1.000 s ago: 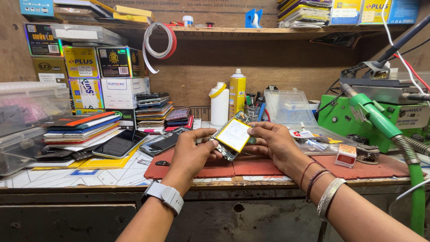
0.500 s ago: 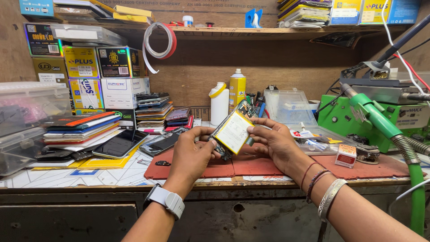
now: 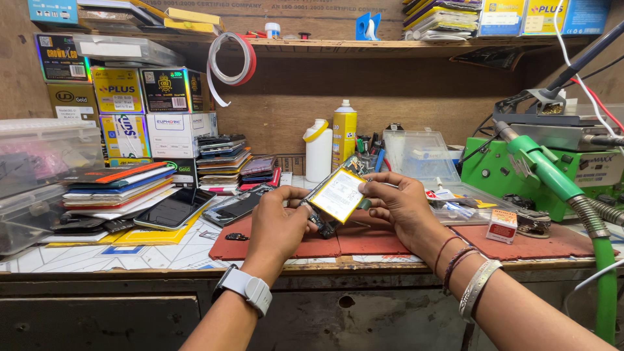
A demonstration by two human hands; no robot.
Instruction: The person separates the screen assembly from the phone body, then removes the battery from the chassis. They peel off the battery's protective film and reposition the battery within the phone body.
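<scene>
Over a red work mat [image 3: 364, 242] both my hands hold an opened phone body. A flat white battery with yellow edges [image 3: 336, 194] is tilted up out of it. My right hand [image 3: 400, 205] pinches the battery's right edge with its fingertips. My left hand [image 3: 278, 220] grips the dark phone frame [image 3: 321, 223] from the left, thumb near the battery's lower corner. A white watch sits on my left wrist, and bangles and threads on my right.
Stacks of phones and tablets [image 3: 123, 192] lie at left, with boxes [image 3: 149, 110] behind. A white bottle [image 3: 318, 151] and a yellow spray can [image 3: 344, 133] stand at the back. A green machine with a hose [image 3: 552, 169] fills the right. A small box [image 3: 501, 225] rests on the mat.
The battery has been lifted and tilted further up from the phone frame. Both hands have stayed at the same spot above the mat.
</scene>
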